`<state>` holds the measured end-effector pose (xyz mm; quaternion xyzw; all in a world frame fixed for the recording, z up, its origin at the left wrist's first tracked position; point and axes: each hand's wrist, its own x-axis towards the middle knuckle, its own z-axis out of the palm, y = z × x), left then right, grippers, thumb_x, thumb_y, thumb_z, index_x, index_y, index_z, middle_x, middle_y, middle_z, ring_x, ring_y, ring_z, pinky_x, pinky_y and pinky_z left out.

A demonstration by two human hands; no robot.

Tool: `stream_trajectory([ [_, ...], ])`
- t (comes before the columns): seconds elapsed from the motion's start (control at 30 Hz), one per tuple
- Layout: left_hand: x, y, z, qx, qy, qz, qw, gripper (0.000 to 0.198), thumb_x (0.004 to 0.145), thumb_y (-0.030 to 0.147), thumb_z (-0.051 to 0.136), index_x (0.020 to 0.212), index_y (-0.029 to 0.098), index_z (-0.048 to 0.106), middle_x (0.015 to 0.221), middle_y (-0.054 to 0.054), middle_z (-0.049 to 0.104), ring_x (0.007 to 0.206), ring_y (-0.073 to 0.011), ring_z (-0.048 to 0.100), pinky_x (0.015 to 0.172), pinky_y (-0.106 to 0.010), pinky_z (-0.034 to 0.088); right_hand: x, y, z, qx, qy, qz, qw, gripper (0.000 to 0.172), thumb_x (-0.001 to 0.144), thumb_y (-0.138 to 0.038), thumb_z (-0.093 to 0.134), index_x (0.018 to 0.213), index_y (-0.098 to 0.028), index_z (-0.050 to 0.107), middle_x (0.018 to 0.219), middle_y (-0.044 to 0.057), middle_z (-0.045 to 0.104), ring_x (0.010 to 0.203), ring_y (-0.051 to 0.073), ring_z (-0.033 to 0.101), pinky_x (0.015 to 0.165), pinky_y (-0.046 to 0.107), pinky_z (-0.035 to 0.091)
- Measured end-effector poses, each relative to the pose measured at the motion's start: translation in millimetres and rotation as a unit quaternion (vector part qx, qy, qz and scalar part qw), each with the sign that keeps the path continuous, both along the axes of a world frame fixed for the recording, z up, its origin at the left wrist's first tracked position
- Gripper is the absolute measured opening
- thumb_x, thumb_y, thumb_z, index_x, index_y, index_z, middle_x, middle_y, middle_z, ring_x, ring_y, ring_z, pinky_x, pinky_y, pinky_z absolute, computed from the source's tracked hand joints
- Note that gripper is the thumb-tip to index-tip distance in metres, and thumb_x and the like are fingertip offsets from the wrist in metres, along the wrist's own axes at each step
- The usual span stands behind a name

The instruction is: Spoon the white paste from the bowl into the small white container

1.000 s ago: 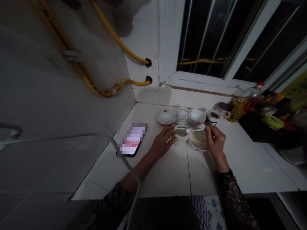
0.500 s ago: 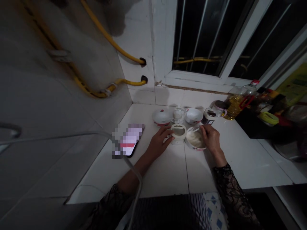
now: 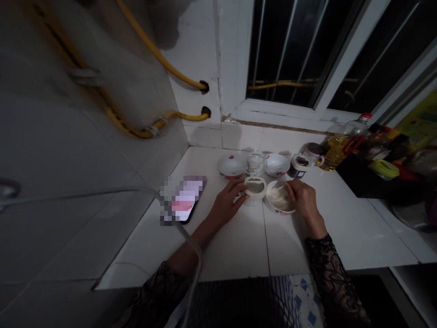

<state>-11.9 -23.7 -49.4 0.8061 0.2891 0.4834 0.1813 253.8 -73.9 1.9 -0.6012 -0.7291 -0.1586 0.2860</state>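
My left hand (image 3: 229, 200) is closed round the left side of a small round jar (image 3: 255, 193) with a white rim, which stands on the counter. To its right is a white bowl (image 3: 280, 210) with red marks on its outside, holding a pale white mass (image 3: 278, 197). My right hand (image 3: 303, 198) reaches over the bowl's right rim, its fingers pinched on a white spoon (image 3: 282, 186) that dips into the bowl. The fingers cover most of the spoon's handle. Behind the jar sits a clear lidded container (image 3: 256, 163).
Two more bowls (image 3: 231, 166) (image 3: 276, 165) stand at the back beside a dark-labelled jar (image 3: 299, 166). An oil bottle (image 3: 336, 148) and a black box (image 3: 362, 177) are at right. A phone (image 3: 187, 200) lies at left. A grey bent rod (image 3: 194, 248) crosses the near left.
My right hand has shifted slightly right and down over the bowl, with the spoon showing less above the rim. The left hand stays on the jar.
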Motion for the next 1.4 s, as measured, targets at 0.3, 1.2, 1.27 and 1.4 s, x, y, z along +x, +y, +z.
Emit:
stream_trajectory([
  [0.3,0,0,-1.8,0.003,-0.005,0.002,1.0,0.018,0.093,0.03,0.055,0.108,0.021,0.061,0.122,-0.011,0.06,0.099,-0.0183,0.065,0.078,-0.032,0.06,5,-4,2.7,0.078,-0.04,-0.092,0.992,0.042,0.1,-0.037,0.039,0.076,-0.018,0.068,0.072,0.006,0.067,0.059,0.014,0.053,0.056,0.026,0.031],
  [1.2,0,1,-2.2,0.015,-0.005,0.002,1.0,0.017,0.094,0.031,0.055,0.107,0.021,0.06,0.121,-0.01,0.06,0.093,-0.0163,0.066,0.076,-0.03,0.06,6,-8,7.5,0.026,0.135,-0.032,0.99,0.043,0.095,-0.045,0.041,0.075,-0.017,0.067,0.067,0.007,0.065,0.059,0.015,0.057,0.059,0.025,0.04],
  [1.27,0,0,-2.0,0.017,-0.005,0.002,1.0,0.017,0.094,0.03,0.055,0.106,0.021,0.06,0.122,-0.01,0.059,0.095,-0.0168,0.066,0.076,-0.03,0.06,8,-6,6.3,0.016,0.145,-0.07,0.987,0.044,0.093,-0.047,0.042,0.072,-0.018,0.066,0.068,0.007,0.066,0.059,0.015,0.056,0.058,0.025,0.038],
  [1.4,0,0,-1.6,0.005,-0.002,0.001,1.0,0.018,0.093,0.031,0.055,0.107,0.021,0.06,0.123,-0.01,0.059,0.095,-0.0166,0.066,0.076,-0.03,0.06,0,-5,3.3,-0.057,0.153,-0.068,0.984,0.041,0.088,-0.046,0.042,0.064,-0.019,0.062,0.061,0.006,0.064,0.056,0.014,0.053,0.055,0.025,0.034],
])
